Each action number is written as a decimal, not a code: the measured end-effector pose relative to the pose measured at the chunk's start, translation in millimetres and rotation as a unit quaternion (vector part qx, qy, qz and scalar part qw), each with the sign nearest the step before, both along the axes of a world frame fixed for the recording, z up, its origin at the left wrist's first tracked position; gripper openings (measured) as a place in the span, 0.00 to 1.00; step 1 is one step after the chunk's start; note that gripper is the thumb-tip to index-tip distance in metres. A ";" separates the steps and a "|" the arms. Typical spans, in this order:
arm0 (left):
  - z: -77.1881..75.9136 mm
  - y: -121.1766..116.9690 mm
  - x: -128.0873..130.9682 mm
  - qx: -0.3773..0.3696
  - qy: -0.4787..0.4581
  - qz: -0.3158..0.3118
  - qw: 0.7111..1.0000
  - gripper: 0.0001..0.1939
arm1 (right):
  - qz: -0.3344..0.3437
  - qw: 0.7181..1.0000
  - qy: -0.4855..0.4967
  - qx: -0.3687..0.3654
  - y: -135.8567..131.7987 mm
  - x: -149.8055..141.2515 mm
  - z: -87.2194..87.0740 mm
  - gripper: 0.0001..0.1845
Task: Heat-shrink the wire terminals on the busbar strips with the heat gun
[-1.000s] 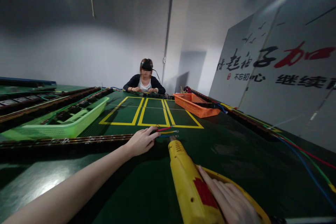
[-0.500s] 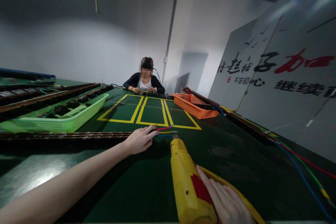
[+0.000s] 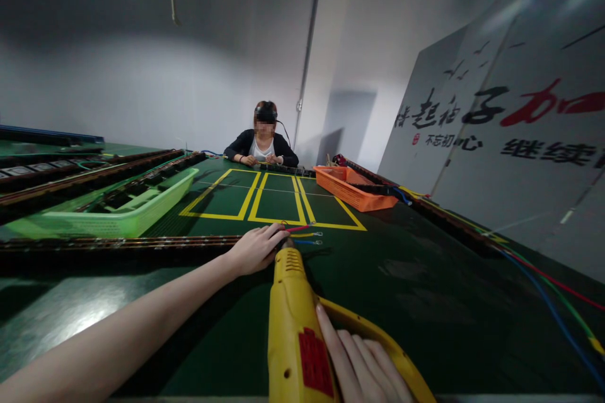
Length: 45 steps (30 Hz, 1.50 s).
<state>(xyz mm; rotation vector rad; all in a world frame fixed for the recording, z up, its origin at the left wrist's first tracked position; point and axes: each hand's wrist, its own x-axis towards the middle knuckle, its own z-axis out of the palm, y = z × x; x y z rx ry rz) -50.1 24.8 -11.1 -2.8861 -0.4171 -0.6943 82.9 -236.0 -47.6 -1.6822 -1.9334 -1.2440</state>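
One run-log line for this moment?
left hand: pinning wires | right hand: gripping yellow power tool | tip: beside left fingers

Wall board (image 3: 510,138): black characters "不忘初心", "继续"; large calligraphy unreadable.

Right hand (image 3: 363,365) points yellow heat gun (image 3: 295,321) at wires (image 3: 302,234).

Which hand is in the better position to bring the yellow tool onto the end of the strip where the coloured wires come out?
Right. The right hand grips the yellow tool, whose nose points at the strip's end. The left hand rests there, beside the coloured wires.
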 end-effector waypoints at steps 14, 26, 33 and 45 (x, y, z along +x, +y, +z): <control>0.8 -0.6 -0.3 0.017 0.009 0.012 1.000 0.23 | 0.056 0.998 -0.010 0.006 -11.3 23.4 41.4 0.31; 1.2 -1.2 1.0 -0.004 0.001 0.016 1.000 0.19 | 0.048 0.999 0.009 -0.008 -16.9 42.3 36.6 0.59; 1.7 -3.0 0.8 -0.002 0.000 0.020 1.000 0.19 | 0.026 0.998 -0.033 0.040 -14.7 28.1 36.3 0.44; 4.5 -3.3 -2.0 -0.008 0.009 0.009 1.000 0.20 | 0.015 0.999 0.048 0.017 4.8 -15.3 10.8 0.27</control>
